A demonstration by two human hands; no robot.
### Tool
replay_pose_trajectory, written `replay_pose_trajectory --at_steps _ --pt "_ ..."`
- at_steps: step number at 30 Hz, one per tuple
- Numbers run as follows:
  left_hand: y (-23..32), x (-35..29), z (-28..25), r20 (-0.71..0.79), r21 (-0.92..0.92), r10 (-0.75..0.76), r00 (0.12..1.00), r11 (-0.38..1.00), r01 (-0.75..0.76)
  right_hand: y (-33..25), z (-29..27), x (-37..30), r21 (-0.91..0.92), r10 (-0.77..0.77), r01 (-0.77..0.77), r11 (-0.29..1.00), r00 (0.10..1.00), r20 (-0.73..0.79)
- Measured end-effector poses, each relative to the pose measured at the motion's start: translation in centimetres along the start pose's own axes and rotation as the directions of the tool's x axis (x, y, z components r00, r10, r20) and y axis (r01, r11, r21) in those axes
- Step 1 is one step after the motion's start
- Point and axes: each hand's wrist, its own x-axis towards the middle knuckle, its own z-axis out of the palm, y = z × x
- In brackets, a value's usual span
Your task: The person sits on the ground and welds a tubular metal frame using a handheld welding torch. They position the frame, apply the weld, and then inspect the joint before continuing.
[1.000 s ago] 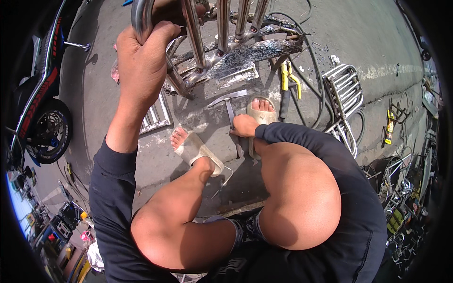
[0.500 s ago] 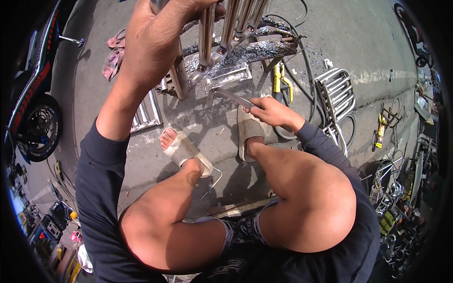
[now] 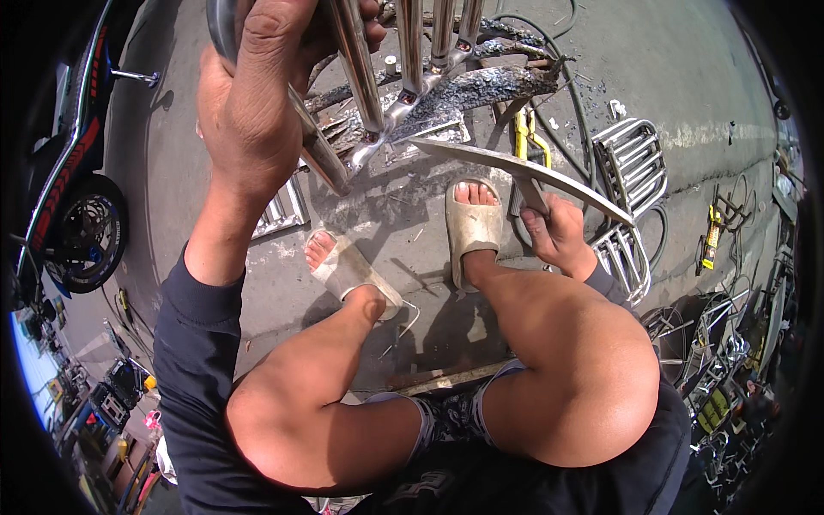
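Observation:
My left hand is wrapped round a tube of a shiny metal tube rack, holding it tilted. Several parallel tubes of the rack meet a cross tube with dark weld spots at the joints. In my right hand is a chipping hammer, gripped by its handle, its long, slightly curved head lying crosswise. The hammer's left tip is near the rack's lower cross tube; whether they touch, I cannot tell. Behind the rack, a spatter-crusted metal stand stands on the ground.
A yellow welding electrode holder and dark cables lie right of the stand. Finished-looking tube racks rest further right. A motorcycle wheel is at the left. My slippered feet are below the work. Metal scraps pile at the right.
My right hand has moved right and turned the chipping hammer, so its whole head now shows crosswise. My left hand and the rack have shifted slightly, the tubes leaning differently.

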Motion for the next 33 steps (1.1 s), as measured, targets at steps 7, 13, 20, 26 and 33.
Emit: replay_pose_trajectory --at_steps 7,13,20,26,33 --pt "0.2 -0.1 2.8 -0.104 0.047 0.085 0.991 0.996 -0.08 -1.8 1.1 2.2 0.063 -0.074 0.088 0.994 0.976 -0.207" --pt "-0.2 1.2 3.3 -0.041 0.072 0.225 0.974 0.973 -0.221 -2.2 0.9 3.2 0.043 -0.108 0.124 0.991 0.958 -0.265" --pt "1.0 1.0 3.3 0.016 0.063 0.136 0.991 0.989 -0.137 -2.8 0.8 4.0 0.004 -0.128 0.133 0.991 0.961 -0.246" --pt "0.9 0.4 3.6 -0.073 0.119 0.09 0.993 0.99 -0.081 -2.7 1.1 4.0 0.048 -0.138 0.166 0.985 0.925 -0.353" --pt "1.0 0.9 3.6 -0.09 0.093 0.035 0.995 0.995 -0.026 -2.9 1.0 4.7 0.037 -0.163 0.194 0.98 0.901 -0.402"
